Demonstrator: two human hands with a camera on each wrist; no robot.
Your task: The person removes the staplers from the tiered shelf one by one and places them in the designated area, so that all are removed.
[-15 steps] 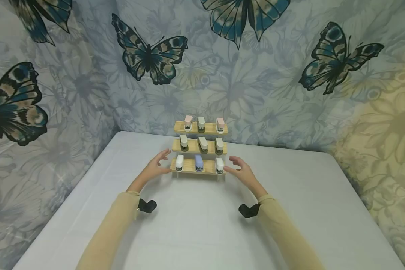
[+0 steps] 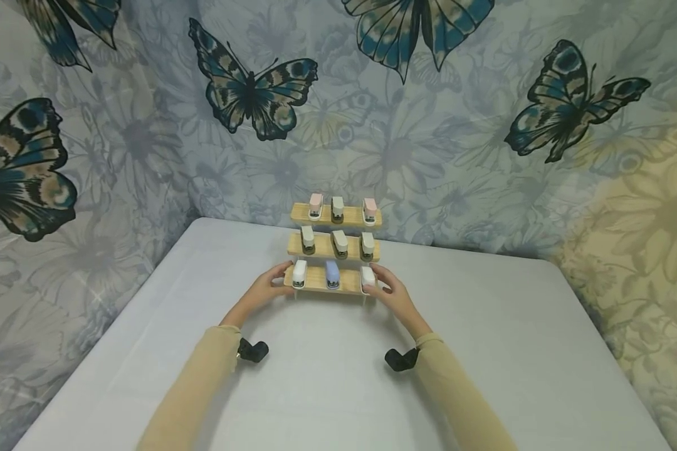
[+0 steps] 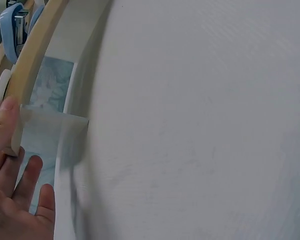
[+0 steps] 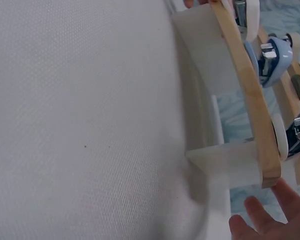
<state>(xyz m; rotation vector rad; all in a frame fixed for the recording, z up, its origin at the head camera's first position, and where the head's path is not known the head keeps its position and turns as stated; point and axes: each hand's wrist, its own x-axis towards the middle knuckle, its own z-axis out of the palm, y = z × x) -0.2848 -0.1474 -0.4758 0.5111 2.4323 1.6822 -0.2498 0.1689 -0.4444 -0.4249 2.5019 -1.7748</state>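
Note:
A three-tier display stand [image 2: 350, 282] with light wooden boards and translucent legs stands on the white table. Each board carries three small staplers, among them a blue stapler [image 2: 332, 274] at the middle of the lowest board. My left hand [image 2: 266, 289] grips the left end of that board; in the left wrist view its thumb [image 3: 5, 117] lies on the board's front edge, other fingers under the end. At the opposite end my right hand [image 2: 396, 297] holds the board, its thumb overlapping the white stapler [image 2: 367, 276] there. Fingertips [image 4: 284, 192] show beneath the board's end.
The white-covered table [image 2: 327, 388] spreads around the stand. Behind it rises a wall covering [image 2: 400, 156] with flowers and large butterflies. A black wrist camera [image 2: 254, 351] sits on the left wrist, another black camera [image 2: 402, 359] on the right.
Both hands have closed in on the stand from either side and now grip the ends of its lowest board. The stand and staplers look unmoved.

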